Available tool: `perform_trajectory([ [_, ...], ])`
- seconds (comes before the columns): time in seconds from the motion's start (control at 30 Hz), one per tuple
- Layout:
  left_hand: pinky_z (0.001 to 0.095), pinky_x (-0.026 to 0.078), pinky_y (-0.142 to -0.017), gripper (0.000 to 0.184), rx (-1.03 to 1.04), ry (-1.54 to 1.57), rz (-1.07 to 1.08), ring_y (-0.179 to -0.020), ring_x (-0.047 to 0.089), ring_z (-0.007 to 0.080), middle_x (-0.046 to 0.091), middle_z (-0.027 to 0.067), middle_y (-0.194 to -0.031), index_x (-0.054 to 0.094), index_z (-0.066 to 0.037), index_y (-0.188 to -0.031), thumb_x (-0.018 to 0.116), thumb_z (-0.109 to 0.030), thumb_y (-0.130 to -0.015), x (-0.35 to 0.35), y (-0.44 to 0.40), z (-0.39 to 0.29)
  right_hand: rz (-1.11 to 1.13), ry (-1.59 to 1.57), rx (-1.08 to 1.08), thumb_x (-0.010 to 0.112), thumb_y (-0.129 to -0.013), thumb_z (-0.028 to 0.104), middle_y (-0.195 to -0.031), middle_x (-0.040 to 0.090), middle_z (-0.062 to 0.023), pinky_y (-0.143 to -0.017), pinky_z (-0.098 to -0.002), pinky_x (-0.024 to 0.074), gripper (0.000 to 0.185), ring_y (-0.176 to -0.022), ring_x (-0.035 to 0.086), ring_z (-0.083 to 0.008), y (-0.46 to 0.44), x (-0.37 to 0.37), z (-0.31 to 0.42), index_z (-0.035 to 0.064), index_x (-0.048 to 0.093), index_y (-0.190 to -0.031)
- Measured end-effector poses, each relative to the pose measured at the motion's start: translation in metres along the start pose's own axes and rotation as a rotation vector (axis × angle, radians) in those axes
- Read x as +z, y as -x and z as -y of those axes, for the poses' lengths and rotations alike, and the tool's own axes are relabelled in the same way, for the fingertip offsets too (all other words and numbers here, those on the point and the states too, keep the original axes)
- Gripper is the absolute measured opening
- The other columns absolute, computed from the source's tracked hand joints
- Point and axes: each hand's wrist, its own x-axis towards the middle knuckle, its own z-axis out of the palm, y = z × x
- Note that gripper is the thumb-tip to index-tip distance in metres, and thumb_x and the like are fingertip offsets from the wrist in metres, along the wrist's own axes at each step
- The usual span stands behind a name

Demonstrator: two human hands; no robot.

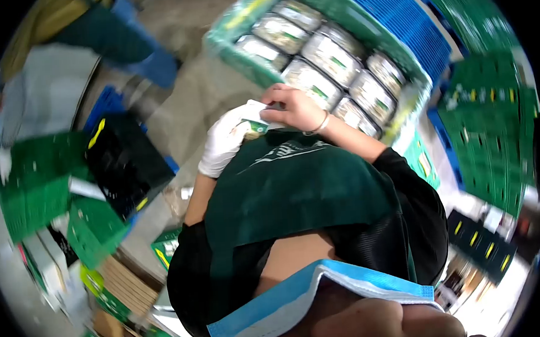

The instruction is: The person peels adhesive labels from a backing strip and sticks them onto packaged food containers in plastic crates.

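My left hand (223, 140), in a white glove, is closed around a small green-and-white label (255, 127) in front of my apron. My right hand (295, 110) is bare, with a band at the wrist. Its fingers are bent and pinched together against the gloved fingers and white material there; what lies between its fingertips is too small to make out. Just beyond my hands stands a green crate (238, 55) holding several clear-lidded packs (332, 58) with dark rims. Some of these packs carry green-and-white labels.
A blue slatted crate (400, 21) adjoins the green crate. Wrapped stacks of green crates (484, 127) rise at the right. At the left are a black crate (126, 161) and more green crates (44, 180). Another person's legs (135, 47) show at the upper left.
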Motion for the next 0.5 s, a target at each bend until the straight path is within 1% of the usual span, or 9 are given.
perform_trajectory([
  [0.1, 0.0264, 0.042, -0.075, 0.022, -0.107, 0.024, 0.041, -0.084, 0.055, 0.0163, 0.058, 0.01, -0.092, 0.054, 0.003, -0.097, 0.048, -0.002, -0.077, 0.02, -0.021, 0.002, -0.06, -0.052, 0.092, 0.063, -0.069, 0.018, -0.07, 0.057, -0.0098, -0.06, -0.029, 0.0452, 0.017, -0.063, 0.056, -0.0214, 0.017, -0.018, -0.011, 0.005, 0.06, -0.081],
  [0.17, 0.0262, 0.043, -0.071, 0.018, -0.032, -0.295, 0.147, -0.079, 0.055, 0.0152, 0.059, 0.0093, -0.087, 0.056, 0.002, -0.093, 0.05, -0.001, -0.076, 0.031, -0.039, 0.001, -0.037, -0.042, 0.245, 0.063, -0.07, 0.018, -0.069, 0.059, -0.0093, -0.059, -0.029, 0.0459, 0.017, -0.062, 0.058, -0.0212, 0.028, -0.03, -0.019, 0.0058, 0.06, -0.08],
  [0.2, 0.0249, 0.042, -0.064, 0.01, -0.055, -0.212, 0.119, -0.069, 0.053, 0.0128, 0.057, 0.0074, -0.076, 0.057, 0.002, -0.083, 0.051, -0.001, -0.075, 0.043, -0.047, 0.0, -0.062, -0.046, 0.276, 0.062, -0.071, 0.019, -0.068, 0.06, -0.0085, -0.058, -0.0287, 0.0466, 0.015, -0.062, 0.059, -0.0207, 0.035, -0.035, -0.026, 0.0073, 0.061, -0.08],
  [0.3, 0.0236, 0.041, -0.058, 0.004, -0.058, -0.083, 0.143, -0.062, 0.05, 0.0108, 0.053, 0.0059, -0.069, 0.054, 0.002, -0.077, 0.054, -0.001, -0.074, 0.062, -0.064, 0.031, -0.137, 0.078, 0.364, 0.062, -0.07, 0.018, -0.069, 0.061, -0.0079, -0.058, -0.0285, 0.0469, 0.013, -0.064, 0.06, -0.0204, 0.046, -0.074, -0.02, 0.0094, 0.062, -0.079],
  [0.33, 0.0231, 0.039, -0.054, 0.007, -0.01, -0.232, 0.178, -0.057, 0.047, 0.0098, 0.049, 0.0041, -0.062, 0.051, 0.002, -0.07, 0.055, -0.002, -0.074, 0.072, -0.075, 0.028, -0.237, 0.169, 0.275, 0.062, -0.069, 0.017, -0.069, 0.061, -0.0085, -0.058, -0.0285, 0.047, 0.012, -0.064, 0.06, -0.0202, 0.048, -0.09, -0.041, 0.0098, 0.062, -0.079],
  [0.37, 0.0227, 0.04, -0.056, 0.007, -0.091, -0.326, 0.249, -0.061, 0.05, 0.0095, 0.053, 0.0057, -0.065, 0.055, 0.002, -0.077, 0.056, -0.005, -0.074, 0.08, -0.08, 0.021, -0.333, 0.263, 0.186, 0.062, -0.069, 0.017, -0.07, 0.06, -0.0092, -0.058, -0.0285, 0.0471, 0.012, -0.064, 0.06, -0.02, 0.048, -0.111, -0.067, 0.0102, 0.062, -0.079],
  [0.4, 0.0223, 0.041, -0.057, 0.011, -0.09, -0.284, 0.24, -0.064, 0.052, 0.0092, 0.056, 0.0065, -0.068, 0.056, 0.002, -0.081, 0.056, -0.006, -0.074, 0.088, -0.085, 0.019, -0.402, 0.407, 0.316, 0.062, -0.069, 0.015, -0.071, 0.06, -0.0105, -0.058, -0.0289, 0.0473, 0.011, -0.064, 0.06, -0.0211, 0.038, -0.145, -0.076, 0.0097, 0.061, -0.079],
  [0.43, 0.0219, 0.042, -0.059, 0.015, -0.089, -0.241, 0.229, -0.067, 0.054, 0.0089, 0.058, 0.0074, -0.071, 0.057, 0.003, -0.086, 0.056, -0.007, -0.075, 0.095, -0.09, 0.02, -0.571, 0.329, 0.229, 0.061, -0.069, 0.016, -0.073, 0.059, -0.011, -0.057, -0.0308, 0.0473, 0.012, -0.064, 0.059, -0.0238, 0.029, -0.179, -0.109, 0.0084, 0.059, -0.079],
  [0.5, 0.0218, 0.043, -0.061, 0.019, -0.273, -0.106, 0.21, -0.07, 0.055, 0.0094, 0.059, 0.0084, -0.075, 0.056, 0.003, -0.09, 0.056, -0.008, -0.075, 0.097, -0.097, 0.023, -0.514, 0.705, 0.312, 0.057, -0.072, 0.021, -0.083, 0.057, -0.0153, -0.068, -0.0358, 0.0457, 0.027, -0.077, 0.056, -0.0306, 0.009, -0.245, -0.162, 0.0015, 0.052, -0.09],
])
